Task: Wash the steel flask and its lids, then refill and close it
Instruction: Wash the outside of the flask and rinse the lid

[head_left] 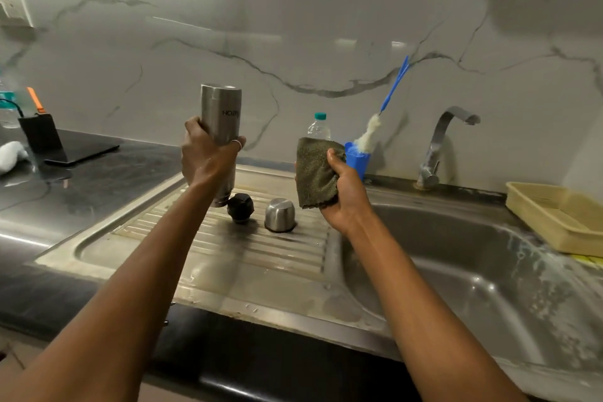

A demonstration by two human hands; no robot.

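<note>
The left hand [208, 157] curls round the steel flask [222, 108], held upside down (its lettering reads inverted) above the drainboard [261, 254]. The right hand [346, 196] grips a green scrub pad [313, 173], also above it. The black lid [240, 207] and steel cap [280, 215] rest on the drainboard.

One wide-angle camera, worn on the head, looks forward and down from standing height across the surface [137, 173] and sink [456, 254], facing the marble wall [293, 26]. Both forearms enter from the bottom edge. The left hand [208, 157] gripping the steel flask [222, 108] and the right hand [346, 192] holding a cloth [315, 173] sit mid-frame at arm's length.
</note>
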